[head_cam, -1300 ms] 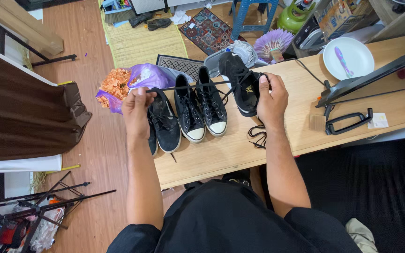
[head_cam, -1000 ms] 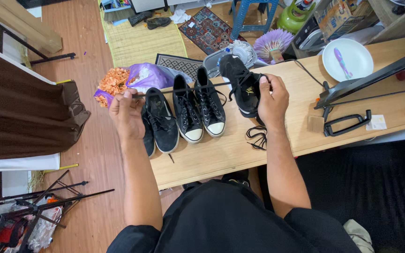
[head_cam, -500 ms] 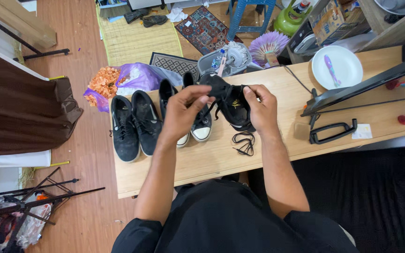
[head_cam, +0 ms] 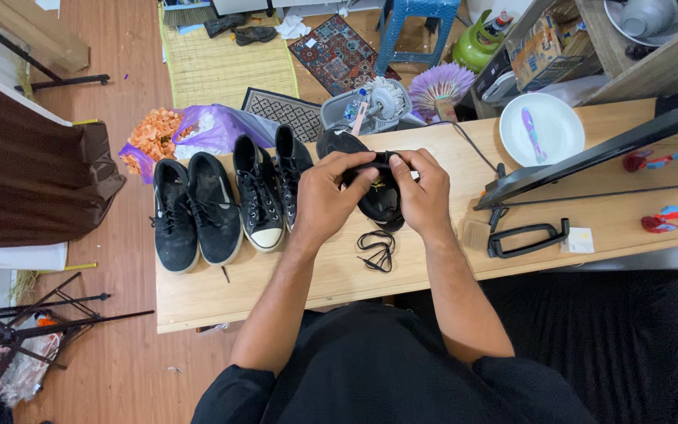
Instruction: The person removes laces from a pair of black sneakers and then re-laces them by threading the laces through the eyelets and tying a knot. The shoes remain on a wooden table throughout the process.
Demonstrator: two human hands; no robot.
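My left hand (head_cam: 329, 196) and my right hand (head_cam: 424, 194) meet over a black sneaker (head_cam: 377, 201) lying on the wooden table (head_cam: 433, 263). Both hands pinch its black lace at the top of the shoe. The sneaker is mostly hidden under my fingers. A loose coil of black lace (head_cam: 376, 250) lies on the table just below my hands. To the left stand two black canvas shoes with white toe caps (head_cam: 263, 198) and two plain black shoes (head_cam: 194, 210), side by side.
A white plate with a purple utensil (head_cam: 541, 129) sits at the back right. A black handle (head_cam: 527, 238), a dark slanted panel (head_cam: 590, 154) and small red and blue toys (head_cam: 665, 218) lie to the right. On the floor behind are an orange flower pile (head_cam: 151, 135), a purple bag (head_cam: 209, 126) and a fan (head_cam: 378, 100).
My left hand, earlier stretched far left pulling the lace taut, has come back to the sneaker beside my right hand. The view has shifted, so the shoes sit further left.
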